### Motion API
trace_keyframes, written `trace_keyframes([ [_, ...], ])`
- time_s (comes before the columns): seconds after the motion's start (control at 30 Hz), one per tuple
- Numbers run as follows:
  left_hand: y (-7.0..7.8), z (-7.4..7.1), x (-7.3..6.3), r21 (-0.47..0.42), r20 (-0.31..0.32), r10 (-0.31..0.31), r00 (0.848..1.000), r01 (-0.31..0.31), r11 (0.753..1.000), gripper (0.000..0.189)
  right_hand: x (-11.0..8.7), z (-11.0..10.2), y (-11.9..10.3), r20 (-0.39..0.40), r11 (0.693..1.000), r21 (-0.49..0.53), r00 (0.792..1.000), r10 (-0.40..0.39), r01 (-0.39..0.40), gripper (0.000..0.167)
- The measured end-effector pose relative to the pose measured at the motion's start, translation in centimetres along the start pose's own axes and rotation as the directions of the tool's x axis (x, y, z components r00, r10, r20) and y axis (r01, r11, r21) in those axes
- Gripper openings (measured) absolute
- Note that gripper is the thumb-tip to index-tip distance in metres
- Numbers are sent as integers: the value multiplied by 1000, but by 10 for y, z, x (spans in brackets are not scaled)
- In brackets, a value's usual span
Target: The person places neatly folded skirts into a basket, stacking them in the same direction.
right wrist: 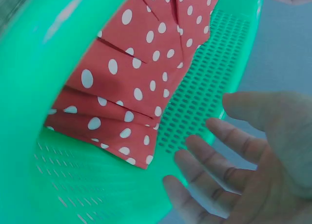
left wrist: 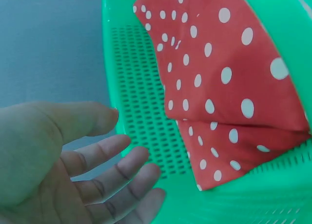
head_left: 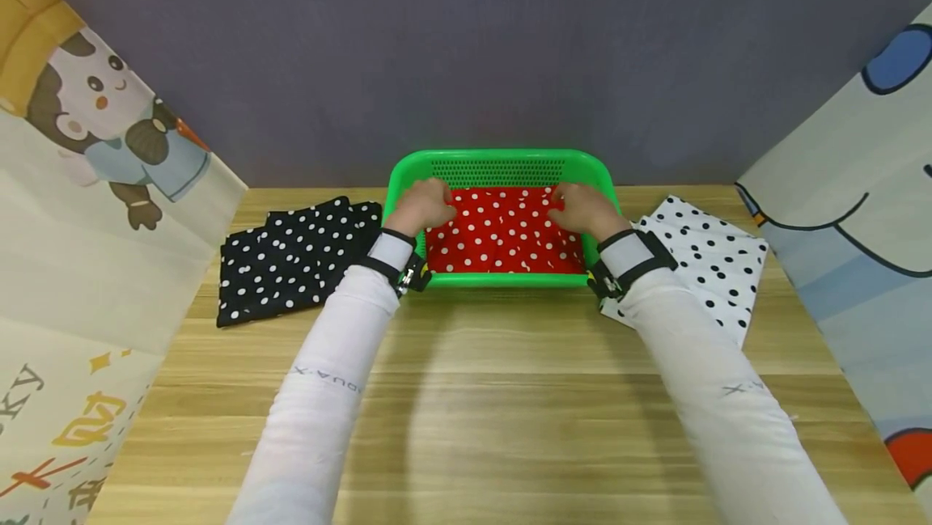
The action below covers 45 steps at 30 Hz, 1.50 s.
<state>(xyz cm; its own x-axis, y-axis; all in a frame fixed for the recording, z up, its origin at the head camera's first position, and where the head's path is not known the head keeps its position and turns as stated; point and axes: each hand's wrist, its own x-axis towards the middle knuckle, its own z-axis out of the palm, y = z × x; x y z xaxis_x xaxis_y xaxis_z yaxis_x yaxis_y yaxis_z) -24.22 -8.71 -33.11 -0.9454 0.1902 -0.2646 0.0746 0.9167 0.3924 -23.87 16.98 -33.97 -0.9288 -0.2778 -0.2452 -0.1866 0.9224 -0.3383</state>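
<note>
A red cloth with white dots [head_left: 502, 234] lies inside a green plastic basket [head_left: 502, 280], folds showing along its side edges. Over the basket's left end is my left hand [head_left: 425, 205]; in the left wrist view its fingers are spread and loosely bent, with nothing between them and the cloth a little way off. My right hand [head_left: 585, 209] is over the right end. The right wrist view shows its fingers [right wrist: 214, 173] relaxed and apart beside the perforated basket wall, also holding nothing.
Left of the basket lies a folded black cloth with white dots [head_left: 291, 262]. A white cloth with black dots [head_left: 709, 258] lies on the right, partly under my right forearm. The wooden tabletop [head_left: 510, 412] meets a dark grey panel [head_left: 502, 48] behind the basket; printed sheets flank both sides.
</note>
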Motion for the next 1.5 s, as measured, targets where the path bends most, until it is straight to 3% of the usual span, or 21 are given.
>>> trace_keyframes([
  [0.03, -1, -1, -2, 1, -18, 6, 1000, -6, 1000, 28, -2, 0, 0, -22, 1000, -3, 1000, -12, 12, 39],
  [0.17, -5, 0, -8, 20, -95, 51, 994, -49, 999, 28, -12, 1, 2, -126, 997, -36, 990, -68, 64, 30],
  [0.43, -8, 8, -28, 64, -208, 120, 971, -109, 992, 20, -34, 16, 3, -303, 989, -48, 941, -147, 139, 15],
  [0.73, -17, 24, -57, 37, -330, 194, 924, -192, 981, 15, -62, 32, -1, -391, 971, -19, 892, -226, 237, 10],
  [1.0, -26, 42, -80, 49, -355, 238, 904, -236, 970, 10, -87, 47, 0, -469, 974, -53, 855, -221, 222, 10],
  [1.23, -35, 55, -102, 76, -410, 261, 874, -252, 965, 9, -110, 65, 11, -535, 974, -74, 815, -222, 216, 12],
  [1.33, -40, 60, -110, 72, -409, 258, 875, -251, 965, 9, -119, 72, 16, -551, 973, -89, 804, -225, 211, 13],
  [1.5, -45, 69, -120, 54, -402, 263, 877, -264, 963, 9, -130, 83, 23, -554, 974, -97, 802, -223, 204, 11],
])
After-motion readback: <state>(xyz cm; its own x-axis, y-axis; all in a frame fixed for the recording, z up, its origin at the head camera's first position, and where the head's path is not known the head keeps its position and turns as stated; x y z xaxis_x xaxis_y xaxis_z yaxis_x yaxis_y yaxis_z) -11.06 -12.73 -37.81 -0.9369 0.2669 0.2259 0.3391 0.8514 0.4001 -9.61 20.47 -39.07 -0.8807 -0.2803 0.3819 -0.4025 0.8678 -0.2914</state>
